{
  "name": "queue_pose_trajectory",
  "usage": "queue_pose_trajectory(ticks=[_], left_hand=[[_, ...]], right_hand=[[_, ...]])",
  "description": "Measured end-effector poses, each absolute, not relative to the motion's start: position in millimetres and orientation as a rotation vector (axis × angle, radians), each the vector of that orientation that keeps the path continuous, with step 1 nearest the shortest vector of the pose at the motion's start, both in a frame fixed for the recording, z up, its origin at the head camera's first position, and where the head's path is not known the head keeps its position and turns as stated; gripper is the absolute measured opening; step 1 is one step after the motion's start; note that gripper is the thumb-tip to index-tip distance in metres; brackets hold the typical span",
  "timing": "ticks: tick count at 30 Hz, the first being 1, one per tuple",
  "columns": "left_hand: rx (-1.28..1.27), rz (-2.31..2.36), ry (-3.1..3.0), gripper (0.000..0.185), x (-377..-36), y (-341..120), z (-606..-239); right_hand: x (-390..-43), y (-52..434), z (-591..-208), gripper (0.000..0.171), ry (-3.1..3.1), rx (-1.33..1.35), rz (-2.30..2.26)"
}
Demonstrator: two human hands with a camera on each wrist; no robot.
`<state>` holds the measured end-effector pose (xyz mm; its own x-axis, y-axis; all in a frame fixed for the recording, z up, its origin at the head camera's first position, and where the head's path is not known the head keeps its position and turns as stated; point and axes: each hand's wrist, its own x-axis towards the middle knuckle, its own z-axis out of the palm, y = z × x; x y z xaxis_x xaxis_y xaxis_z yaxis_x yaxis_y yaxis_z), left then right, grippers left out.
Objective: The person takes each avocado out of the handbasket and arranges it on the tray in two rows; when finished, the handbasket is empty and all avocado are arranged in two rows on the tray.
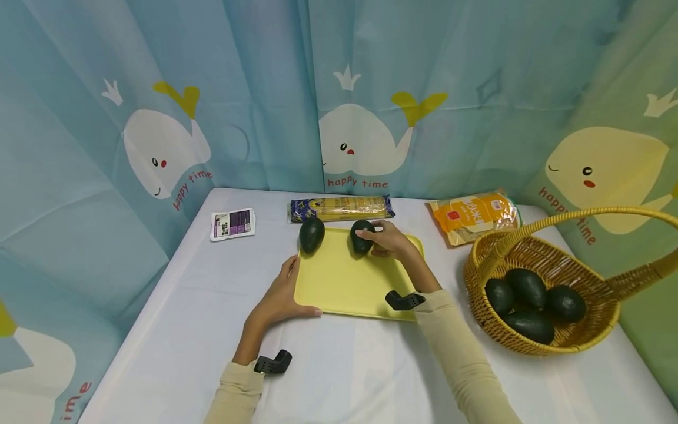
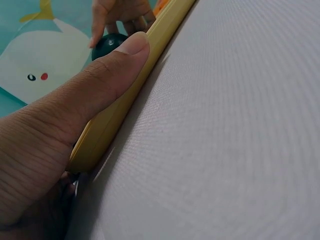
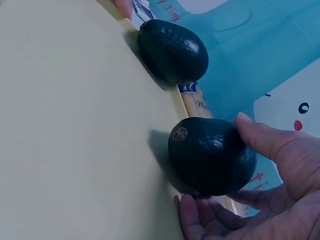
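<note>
On the white-covered bench (image 1: 159, 330), centre: one yellow tray (image 1: 344, 282), flat, long side toward me.

Item 1, my right hand (image 1: 389, 240): at the tray's far edge, about 1 o'clock from its middle. Its grip was curled round a dark green avocado (image 1: 362, 237), thumb on top, fingers beneath, as the right wrist view showed. The fruit sat on the tray surface at the far rim, stem scar facing the tray's middle.

Item 2, second avocado (image 1: 311, 234): at the tray's far left corner, about 11 o'clock, apart from the first and untouched.

Item 3, my left hand (image 1: 281, 297): at the tray's near left corner, about 8 o'clock. Fingers lay fairly straight along the left edge; thumb pressed flat along the near rim. A light hold on the rim, nothing lifted.

Item 4, wicker basket (image 1: 477, 277) with arched handle: at 3 o'clock from the tray, near it, holding four more dark avocados (image 1: 527, 287).

Item 5, long yellow packet with dark blue ends (image 1: 341, 208): just beyond the tray at 12 o'clock.

Item 6, orange bag (image 1: 474, 217): at 2 o'clock, behind the basket.

Item 7, small white and purple pack (image 1: 232, 224): at 10 o'clock.

Backdrop: blue curtain (image 1: 265, 88) printed with whales.
</note>
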<state>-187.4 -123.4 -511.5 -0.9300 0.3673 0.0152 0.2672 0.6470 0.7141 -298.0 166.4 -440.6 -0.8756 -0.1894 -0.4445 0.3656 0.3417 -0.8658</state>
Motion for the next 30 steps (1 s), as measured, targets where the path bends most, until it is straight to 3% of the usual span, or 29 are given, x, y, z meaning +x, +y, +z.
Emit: queue_pose_trajectory(ticks=[30], left_hand=[[0.507,1.142,2.721,0.139,-187.8,-123.3,-511.2]], right_hand=[[-294.3,173.9,-441.5,0.075,2.069,0.196,-1.642]])
